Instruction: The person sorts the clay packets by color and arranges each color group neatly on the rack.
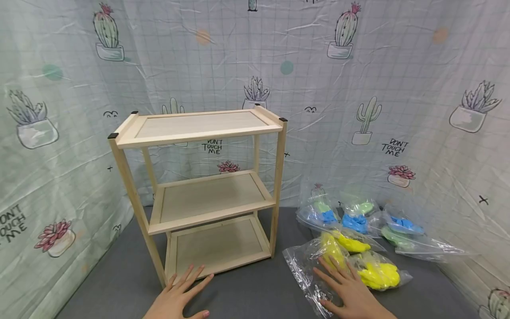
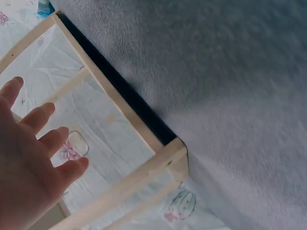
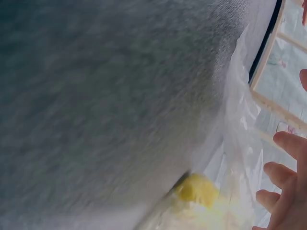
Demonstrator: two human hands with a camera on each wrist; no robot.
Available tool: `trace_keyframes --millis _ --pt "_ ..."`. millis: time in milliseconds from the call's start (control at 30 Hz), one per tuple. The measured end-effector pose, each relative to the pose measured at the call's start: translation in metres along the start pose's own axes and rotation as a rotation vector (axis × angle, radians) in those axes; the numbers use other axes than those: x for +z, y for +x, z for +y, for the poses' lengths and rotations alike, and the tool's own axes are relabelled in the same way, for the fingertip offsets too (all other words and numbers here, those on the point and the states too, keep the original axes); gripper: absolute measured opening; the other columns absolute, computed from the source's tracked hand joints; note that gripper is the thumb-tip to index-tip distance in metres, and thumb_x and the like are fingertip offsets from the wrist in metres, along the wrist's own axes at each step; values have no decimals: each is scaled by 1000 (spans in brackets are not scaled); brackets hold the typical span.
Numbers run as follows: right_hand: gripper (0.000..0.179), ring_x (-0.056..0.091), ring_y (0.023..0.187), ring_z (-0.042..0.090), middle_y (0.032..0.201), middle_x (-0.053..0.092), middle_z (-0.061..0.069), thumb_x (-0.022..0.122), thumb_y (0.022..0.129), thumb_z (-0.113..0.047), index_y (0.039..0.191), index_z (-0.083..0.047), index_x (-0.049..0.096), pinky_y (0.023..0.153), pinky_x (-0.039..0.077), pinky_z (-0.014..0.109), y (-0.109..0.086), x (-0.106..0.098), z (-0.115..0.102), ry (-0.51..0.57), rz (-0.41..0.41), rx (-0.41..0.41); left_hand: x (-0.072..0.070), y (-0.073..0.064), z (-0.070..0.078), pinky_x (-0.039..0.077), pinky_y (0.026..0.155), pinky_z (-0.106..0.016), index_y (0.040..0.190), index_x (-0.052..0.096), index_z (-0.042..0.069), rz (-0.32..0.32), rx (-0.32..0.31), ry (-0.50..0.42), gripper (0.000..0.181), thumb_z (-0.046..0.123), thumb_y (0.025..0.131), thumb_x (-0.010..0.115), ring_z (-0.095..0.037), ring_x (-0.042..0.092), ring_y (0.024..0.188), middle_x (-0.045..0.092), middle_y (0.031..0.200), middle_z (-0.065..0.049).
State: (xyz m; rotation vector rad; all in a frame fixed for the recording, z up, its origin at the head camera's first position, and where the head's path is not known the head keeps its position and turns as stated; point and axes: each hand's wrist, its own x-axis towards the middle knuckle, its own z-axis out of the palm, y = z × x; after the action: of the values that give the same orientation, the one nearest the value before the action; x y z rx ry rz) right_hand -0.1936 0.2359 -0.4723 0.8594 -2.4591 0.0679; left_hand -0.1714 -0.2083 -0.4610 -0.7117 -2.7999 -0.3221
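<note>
A light wooden three-tier shelf (image 1: 211,209) with black caps on its posts stands upright left of centre. My left hand (image 1: 175,296), fingers spread and holding nothing, is in front of its bottom tier in the head view. In the left wrist view the same hand (image 2: 33,153) overlaps the shelf frame (image 2: 110,93). My right hand (image 1: 348,290), also spread, is over a clear zip bag (image 1: 304,270) with yellow contents (image 1: 332,248). The right wrist view shows the right hand's fingers (image 3: 290,143) straight, beside the clear plastic (image 3: 237,129).
A second bag of yellow stuff (image 1: 378,272) lies right of my right hand. Behind are several clear bags with blue and green contents (image 1: 354,223). A grey surface (image 1: 103,274) lies beneath everything, and cactus-print curtains (image 1: 318,79) hang around the back and sides.
</note>
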Motion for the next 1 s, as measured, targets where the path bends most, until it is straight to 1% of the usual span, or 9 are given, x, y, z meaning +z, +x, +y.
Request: trace_keyframes --millis 167,333,433,500,633,700,733,900,1000 --pt "67 -3 140 10 140 40 4 64 73 -52 130 -21 48 108 -19 27 -6 -3 8 -19 29 -11 -2 -5 -5 37 87 -55 135 34 38 115 42 92 68 59 75 58 12 -15 130 35 142 4" --pt "67 -2 140 11 143 35 3 66 72 -50 129 -18 49 108 -19 27 -10 -7 15 -44 44 -15 -6 -9 -9 39 86 -50 135 36 38 197 77 155 70 58 73 61 10 -10 133 25 145 14" --pt "68 -4 140 8 141 37 4 67 71 -49 129 -18 48 108 -18 25 -11 -9 18 -51 42 0 -9 -10 -11 41 87 -42 133 39 39 266 84 193 71 58 69 65 9 -4 134 25 144 18" --pt "69 -6 139 5 139 40 6 68 71 -49 129 -18 48 108 -18 23 -11 -10 20 -50 37 21 -11 -11 -13 36 93 -35 131 42 38 322 94 198 73 56 65 69 9 2 135 31 142 17" --pt "68 -5 138 2 139 40 5 68 71 -48 129 -18 48 108 -17 22 -11 -13 24 -70 44 47 -15 -10 -20 15 109 -21 128 48 30 437 155 184 77 47 58 76 4 12 136 43 136 10" --pt "67 -4 139 3 140 39 3 68 71 -46 128 -16 49 109 -15 22 -11 -14 26 -80 55 48 -18 -10 -24 3 108 -11 126 52 25 490 196 166 72 45 61 75 3 16 135 47 134 7" --pt "67 -4 138 2 140 38 3 69 71 -45 128 -15 49 109 -15 22 -10 -15 27 -82 64 49 -19 -10 -25 3 108 -11 126 53 23 511 208 154 66 46 67 72 2 18 135 47 134 6" --pt "69 -7 136 -3 135 45 8 72 69 -40 127 -12 49 109 -14 21 -9 -16 31 -86 91 86 -22 -9 -30 13 108 -12 120 58 15 637 245 106 51 53 88 44 1 28 131 51 130 4" --pt "68 -6 136 -4 130 49 11 72 69 -38 127 -11 49 109 -14 22 -8 -15 32 -94 104 113 -24 -8 -32 19 106 -12 115 62 11 734 243 79 50 50 90 42 1 35 127 60 118 -3"
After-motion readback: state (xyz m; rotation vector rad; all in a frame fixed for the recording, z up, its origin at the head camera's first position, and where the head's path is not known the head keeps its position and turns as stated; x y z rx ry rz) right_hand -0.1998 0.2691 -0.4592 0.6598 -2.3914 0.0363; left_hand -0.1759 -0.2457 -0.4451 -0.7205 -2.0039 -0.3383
